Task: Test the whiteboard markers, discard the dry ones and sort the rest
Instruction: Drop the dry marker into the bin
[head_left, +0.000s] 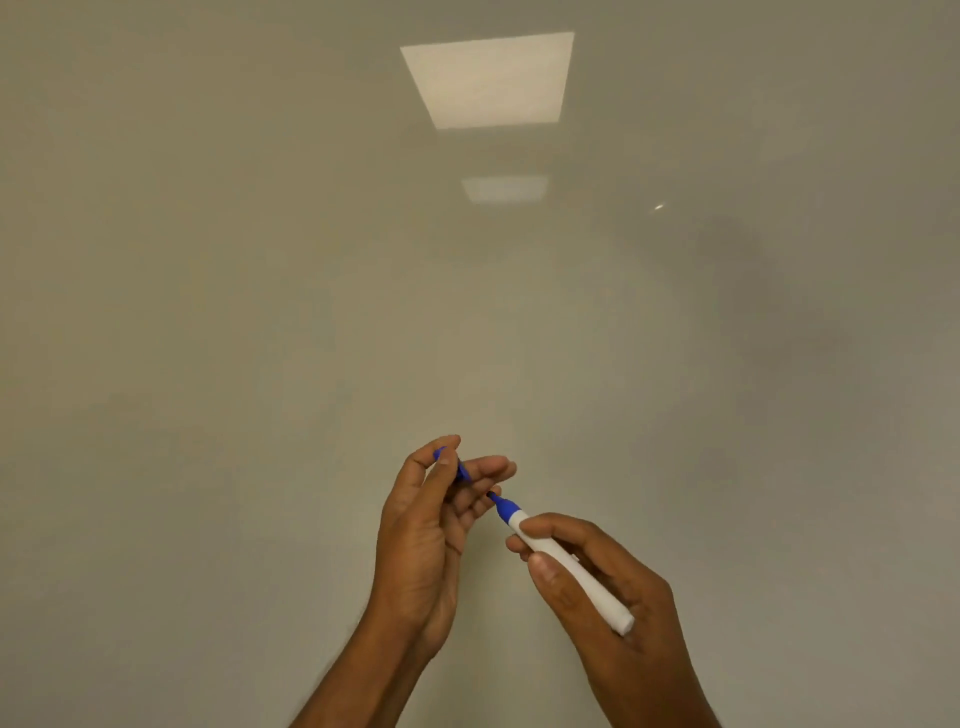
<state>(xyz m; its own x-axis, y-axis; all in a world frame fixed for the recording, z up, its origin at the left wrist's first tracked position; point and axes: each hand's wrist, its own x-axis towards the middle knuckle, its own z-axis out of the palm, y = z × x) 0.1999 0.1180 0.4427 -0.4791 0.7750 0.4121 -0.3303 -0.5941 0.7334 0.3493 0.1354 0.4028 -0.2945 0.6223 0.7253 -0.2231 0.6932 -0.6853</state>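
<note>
My right hand (597, 577) grips a white-barrelled marker (571, 571) around its middle. Its blue tip (501, 504) is uncovered and points up-left toward my left hand. My left hand (431, 525) pinches the blue cap (457, 465) between thumb and fingers, a short way off the tip. Both hands are raised in front of the whiteboard (260, 312), and neither the tip nor the cap touches it. No other markers are in view.
The glossy whiteboard fills the whole view and shows no marks. Two ceiling lights are reflected in it, one large (488, 80) and one small (504, 188), with a dim shadow at the right.
</note>
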